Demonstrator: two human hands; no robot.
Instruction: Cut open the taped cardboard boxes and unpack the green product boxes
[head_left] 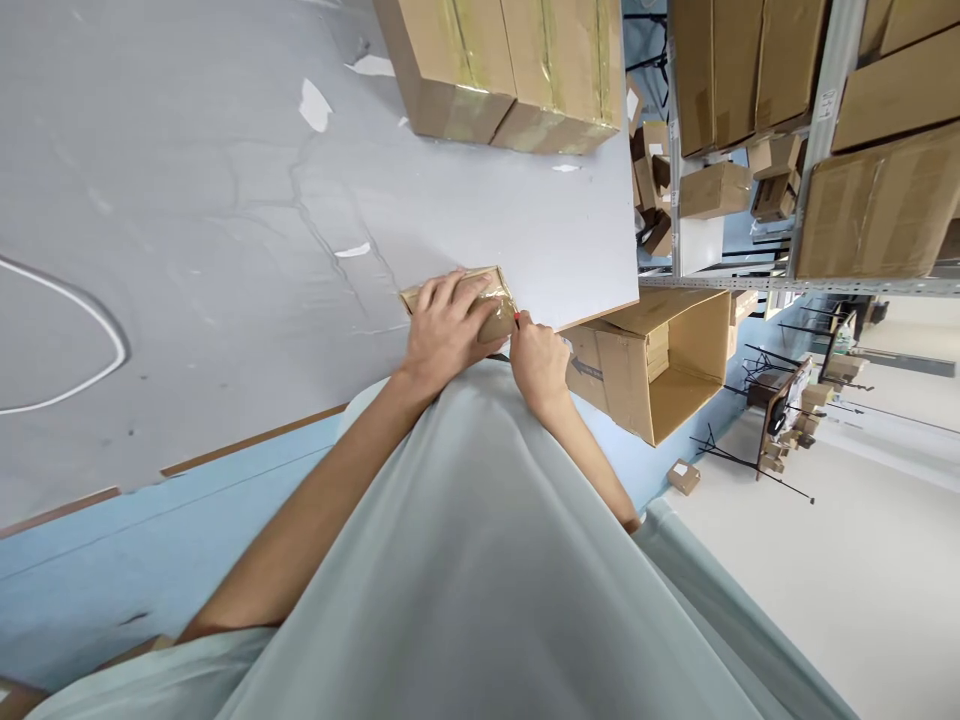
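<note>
A small flat cardboard box, wrapped in clear tape, lies near the front edge of the grey table. My left hand rests on top of it with the fingers spread flat over the lid. My right hand is closed at the box's right end, pinching a small red-tipped thing I cannot make out. My pale shirt hides the table edge below both hands.
Two large taped cartons stand at the back of the table. An open cardboard carton sits on the floor to the right. Metal shelving loaded with boxes lines the right side. Folded stands lie on the floor.
</note>
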